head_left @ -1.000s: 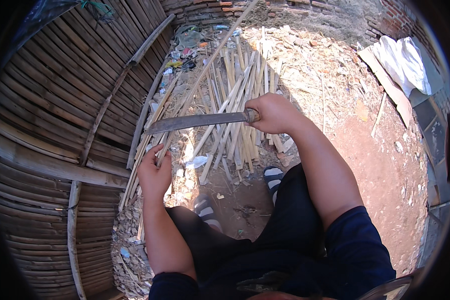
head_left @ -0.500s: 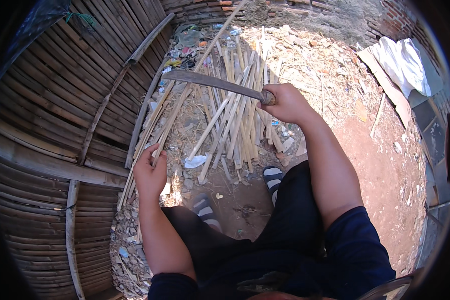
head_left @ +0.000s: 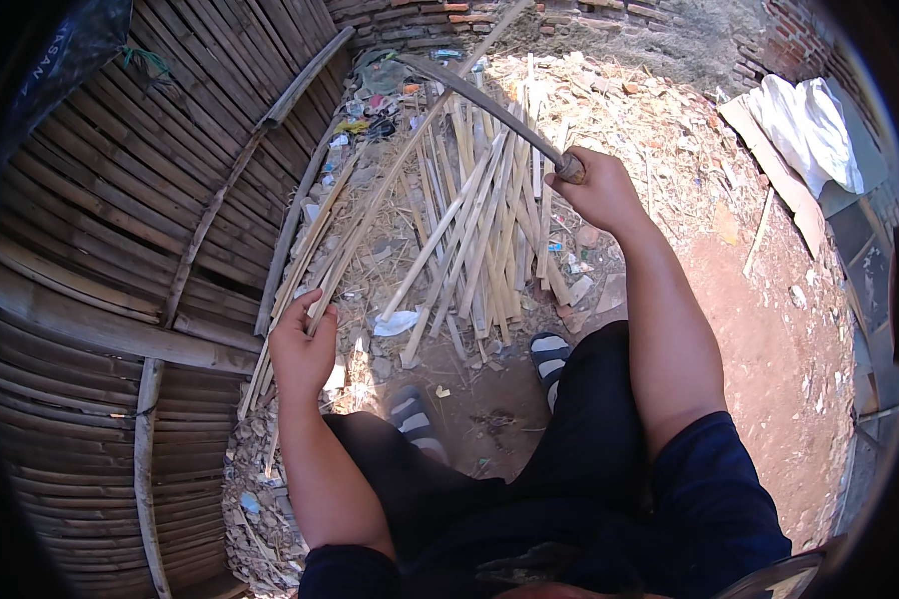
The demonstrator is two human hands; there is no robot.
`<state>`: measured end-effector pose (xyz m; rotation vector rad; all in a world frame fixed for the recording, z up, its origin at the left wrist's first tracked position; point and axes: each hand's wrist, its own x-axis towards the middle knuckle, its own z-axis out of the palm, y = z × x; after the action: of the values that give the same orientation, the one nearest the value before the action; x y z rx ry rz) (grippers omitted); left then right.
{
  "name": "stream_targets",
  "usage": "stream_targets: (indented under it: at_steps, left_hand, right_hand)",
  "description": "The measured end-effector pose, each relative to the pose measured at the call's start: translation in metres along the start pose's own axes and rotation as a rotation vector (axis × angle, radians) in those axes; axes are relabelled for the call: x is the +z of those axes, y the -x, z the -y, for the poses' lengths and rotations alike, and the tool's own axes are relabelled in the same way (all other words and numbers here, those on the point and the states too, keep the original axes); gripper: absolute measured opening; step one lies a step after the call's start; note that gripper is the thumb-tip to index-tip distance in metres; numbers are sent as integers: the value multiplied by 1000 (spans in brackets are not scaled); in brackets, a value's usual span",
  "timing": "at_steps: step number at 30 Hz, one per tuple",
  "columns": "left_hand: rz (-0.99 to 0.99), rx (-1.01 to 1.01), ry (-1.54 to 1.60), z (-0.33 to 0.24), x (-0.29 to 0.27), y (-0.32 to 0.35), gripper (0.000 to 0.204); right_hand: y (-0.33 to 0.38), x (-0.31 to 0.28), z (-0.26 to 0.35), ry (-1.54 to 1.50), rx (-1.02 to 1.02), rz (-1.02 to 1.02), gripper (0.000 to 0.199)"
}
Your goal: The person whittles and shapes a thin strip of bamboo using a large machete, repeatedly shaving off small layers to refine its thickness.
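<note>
My right hand point(head_left: 601, 192) grips the wooden handle of a machete point(head_left: 499, 113), its long dark blade angled up to the far left. Held by its near end in my left hand point(head_left: 303, 344) is a long bamboo strip point(head_left: 388, 182), which slants away toward the far wall. Near its tip, the blade crosses the strip's far part; I cannot tell whether they touch. Below the machete, a loose pile of split bamboo strips point(head_left: 469, 245) lies on the ground. More thin strips point(head_left: 288, 301) lie beside my left hand, along the bamboo wall.
A slatted bamboo wall point(head_left: 100, 200) stands close on the left, a brick wall point(head_left: 619, 25) at the far end. White sacking point(head_left: 804, 130) lies at the right over a board. My sandalled feet point(head_left: 549, 361) stand just before the pile, among rubble and scraps.
My right hand has shifted slightly right and up, and the machete has tilted, its tip swinging up and to the right. My left hand stays nearly still on the strip.
</note>
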<state>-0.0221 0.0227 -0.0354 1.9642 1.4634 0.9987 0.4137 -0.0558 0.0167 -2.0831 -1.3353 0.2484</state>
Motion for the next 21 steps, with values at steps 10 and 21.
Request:
stream_targets:
  at_steps: [10,21]
  left_hand:
    - [35,-45,15,-11,8,3,37]
    - [-11,-7,-76,-8,-2,1,39]
  right_hand:
    - [27,25,56,270,-503,381,34]
    - [7,1,11,80,-109,40,35]
